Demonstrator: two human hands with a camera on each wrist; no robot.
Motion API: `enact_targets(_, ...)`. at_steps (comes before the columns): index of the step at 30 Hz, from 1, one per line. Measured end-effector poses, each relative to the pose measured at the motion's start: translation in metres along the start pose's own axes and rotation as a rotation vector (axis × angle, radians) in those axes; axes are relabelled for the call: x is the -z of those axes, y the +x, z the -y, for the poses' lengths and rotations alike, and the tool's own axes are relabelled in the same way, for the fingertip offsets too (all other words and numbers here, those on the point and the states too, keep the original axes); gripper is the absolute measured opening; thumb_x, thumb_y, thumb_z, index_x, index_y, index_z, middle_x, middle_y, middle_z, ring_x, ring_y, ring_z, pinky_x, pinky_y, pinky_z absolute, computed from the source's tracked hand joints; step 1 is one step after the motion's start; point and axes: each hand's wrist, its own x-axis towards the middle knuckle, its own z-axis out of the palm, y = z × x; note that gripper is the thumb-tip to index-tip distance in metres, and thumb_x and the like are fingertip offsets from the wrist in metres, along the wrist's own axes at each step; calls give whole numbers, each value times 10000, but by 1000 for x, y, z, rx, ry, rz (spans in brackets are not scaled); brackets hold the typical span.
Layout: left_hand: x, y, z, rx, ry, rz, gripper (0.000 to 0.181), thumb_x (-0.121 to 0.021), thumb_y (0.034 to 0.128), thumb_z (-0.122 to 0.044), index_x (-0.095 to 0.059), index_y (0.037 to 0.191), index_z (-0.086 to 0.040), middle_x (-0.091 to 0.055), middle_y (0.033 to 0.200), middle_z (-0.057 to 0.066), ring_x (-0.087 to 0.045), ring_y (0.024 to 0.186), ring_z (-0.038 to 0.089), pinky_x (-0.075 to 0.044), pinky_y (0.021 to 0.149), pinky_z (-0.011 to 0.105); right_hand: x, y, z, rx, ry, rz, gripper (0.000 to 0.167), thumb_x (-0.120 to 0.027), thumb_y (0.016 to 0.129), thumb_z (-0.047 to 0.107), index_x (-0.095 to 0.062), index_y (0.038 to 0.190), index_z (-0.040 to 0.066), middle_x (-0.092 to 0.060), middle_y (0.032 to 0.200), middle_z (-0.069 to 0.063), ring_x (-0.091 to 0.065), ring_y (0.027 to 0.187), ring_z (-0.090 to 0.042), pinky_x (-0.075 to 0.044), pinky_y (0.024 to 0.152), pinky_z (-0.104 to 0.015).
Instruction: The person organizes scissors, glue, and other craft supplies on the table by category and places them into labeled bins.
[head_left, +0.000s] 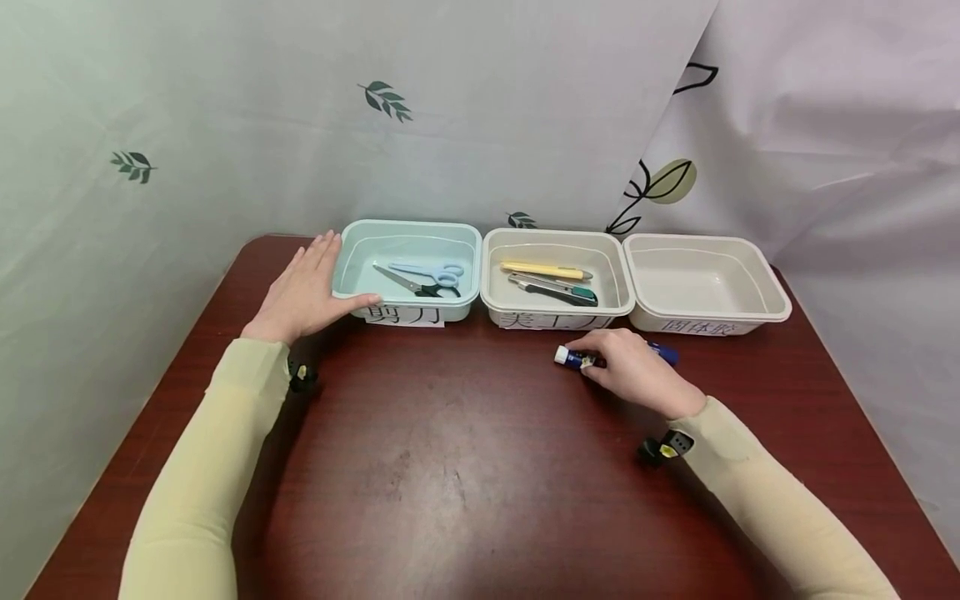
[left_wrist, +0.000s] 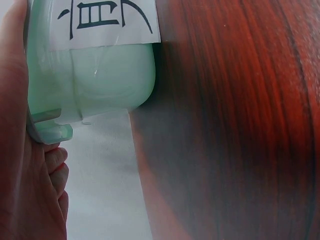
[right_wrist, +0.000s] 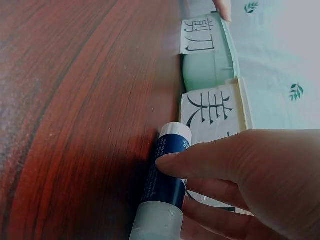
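Note:
My right hand (head_left: 637, 371) pinches a blue glue stick (head_left: 573, 358) with a white end, low at the table in front of the middle bin. In the right wrist view the thumb lies on the blue label of the glue stick, with the other fingers behind it. A second blue item (head_left: 664, 353) shows just past that hand, partly hidden by it. My left hand (head_left: 303, 287) rests on the left end of the light green bin (head_left: 457, 312), fingers straight and thumb along the front rim. Inside that bin lie scissors with blue handles (head_left: 427, 272) and scissors with black handles (head_left: 420, 286).
A beige middle bin (head_left: 491, 302) holds a yellow cutter (head_left: 546, 270) and other utility knives (head_left: 558, 291). To its right stands another beige bin (head_left: 780, 312). All three carry paper labels and stand in a row at the back of the dark red table (head_left: 450, 458), before a curtain (head_left: 487, 125).

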Motion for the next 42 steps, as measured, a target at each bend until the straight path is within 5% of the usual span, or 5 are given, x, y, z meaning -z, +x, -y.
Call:
enact_targets(18,2,3,1,0,-1,-5,1194,-567,867,-770,-93,1613,34,-103,1667,237,-56,1542,346,0,1242,446,10,-5,-1,-14,-9,17,360,-781,852,-3,-747,1208,33,-733,1103,-81,-672,1010,-278,-552,857,-480)
enact_targets(27,0,2,1,2,-3,-3,1196,-567,867,-771,-84,1615,28,-95,1670,231,-46,1543,337,10,1241,436,16,-8,-2,4,9,-49,365,-764,834,-24,-759,1192,47,-742,1046,-28,-678,807,-150,-573,732,-375)
enact_targets(37,-1,1,1,11,-14,3,1206,-574,858,-779,-82,1618,18,-91,1674,218,-45,1544,332,-11,1242,454,34,-14,-2,6,4,-110,393,-774,834,-33,-748,1217,50,-742,1113,-81,-696,957,-246,-555,833,-459)
enact_targets(42,0,1,0,11,-12,2,1206,-574,858,-780,-86,1617,21,-98,1672,222,-55,1543,340,-1,1242,441,46,-18,0,5,5,-165,393,-790,832,-29,-750,1215,49,-745,1049,-76,-681,902,-227,-546,788,-451)
